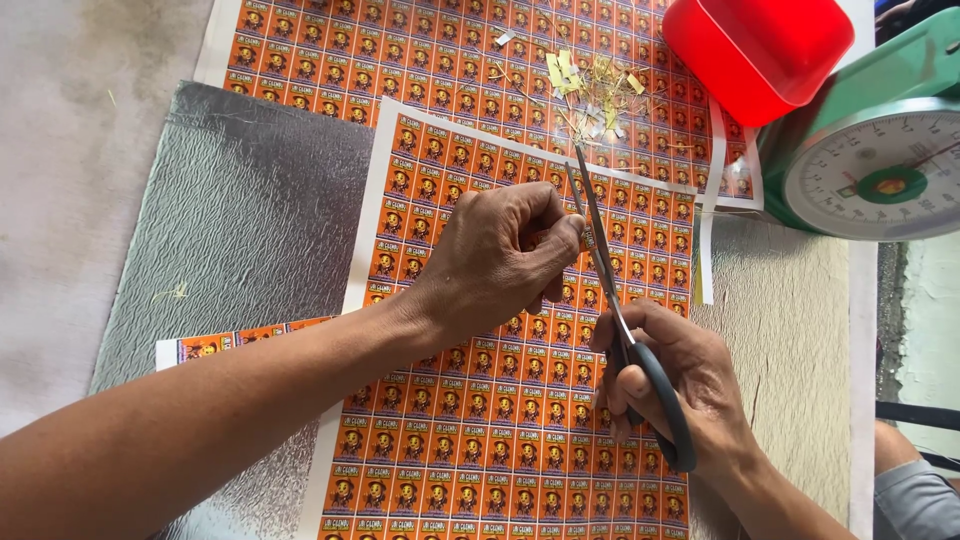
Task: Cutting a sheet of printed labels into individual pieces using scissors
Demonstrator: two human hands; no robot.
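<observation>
**Scissors and held piece: alignment over the label sheet**

The right hand (680,385) lies nearest, at the lower right, fingers clenched through the grey handle loops of the scissors (612,300). The scissors' long axis runs from that hand up and slightly left, toward the far side; the blades stand a little apart, tips over the far edge of the sheet (480,440).

Just left of the blades, the left hand (500,262) comes in from the near left. Its thumb and fingertips pinch a small piece (583,238) that touches or sits just beside the blades, about midway along them. The piece is mostly hidden, so its kind cannot be told for certain. It lies to the right of the left fingertips and far of the right hand; the left hand is the nearer to it.

Farther off lie pale clippings (590,85), then a red tub (760,50) and a green scale (880,160) at the far right.
</observation>
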